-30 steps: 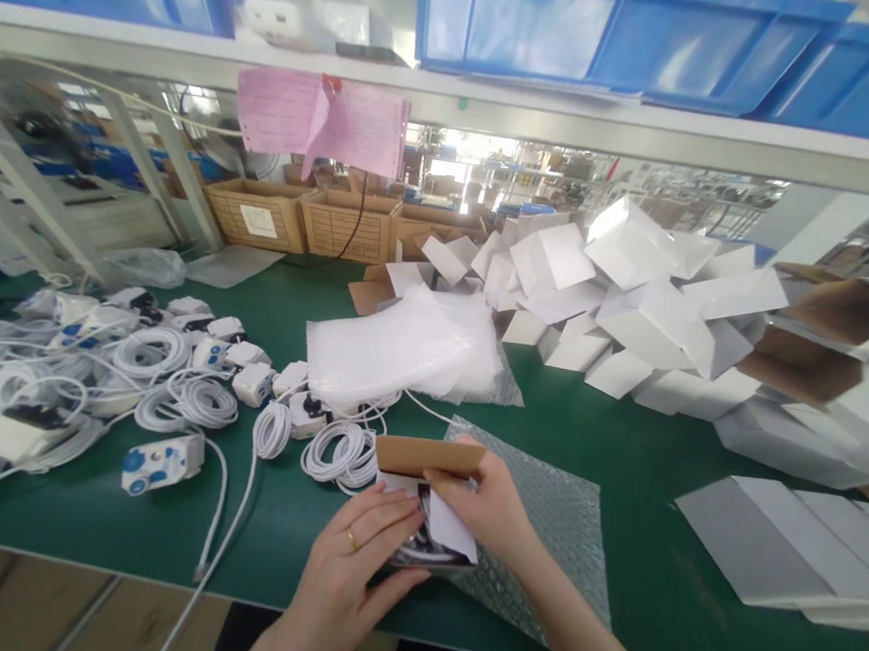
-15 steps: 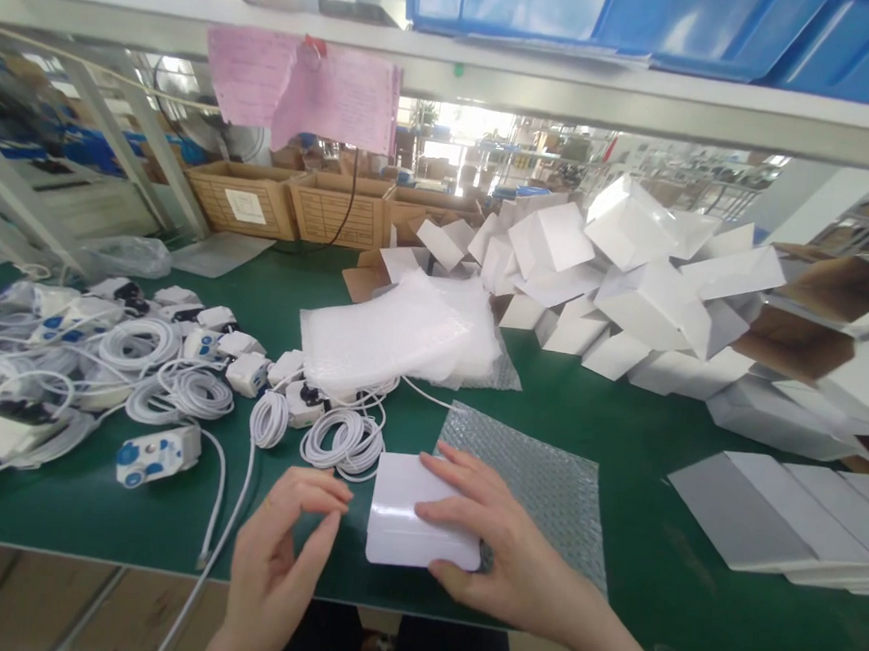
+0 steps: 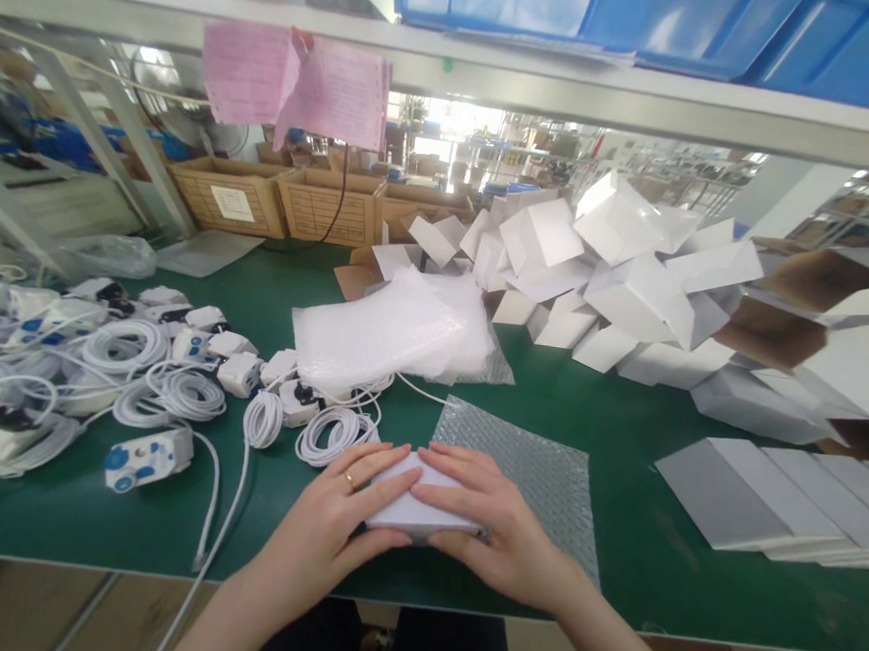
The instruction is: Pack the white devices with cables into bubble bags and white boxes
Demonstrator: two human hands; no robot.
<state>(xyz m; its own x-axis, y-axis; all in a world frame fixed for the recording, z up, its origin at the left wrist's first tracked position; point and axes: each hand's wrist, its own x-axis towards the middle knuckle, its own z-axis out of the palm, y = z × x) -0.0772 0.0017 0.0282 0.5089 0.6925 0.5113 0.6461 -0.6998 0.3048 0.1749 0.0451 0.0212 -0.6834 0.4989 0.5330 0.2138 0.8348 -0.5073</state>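
small white box clamped between both hands, lower centre

the small white box [image 3: 420, 510] sits low in the middle of the frame, near the front edge of the green table [image 3: 643, 442]. its right part lies over a sheet of bubble wrap [image 3: 536, 469]. the left hand [image 3: 328, 533] closes on it from the left, fingers laid across the top and a ring showing on one of them. the right hand [image 3: 497, 536] mirrors it from the right, so the fingertips of the two almost meet over the box. both hands are pressed shut on the box, not loose above it.

it looks like thin glossy card, so probably light and a little slick. the flat faces would likely dent or crease under a hard pinch. the firmest hold seems to be at the ends and corners, where the folds stiffen the card. whether the closing flap is tucked in fully is hard to tell, as the fingers cover it.

coiled white cables [image 3: 332, 433] lie just up and left of the hands. a stack of foam bags [image 3: 396, 328] lies further up. a heap of white boxes [image 3: 618, 290] fills the upper right, and flat cartons [image 3: 752, 491] lie at the right.
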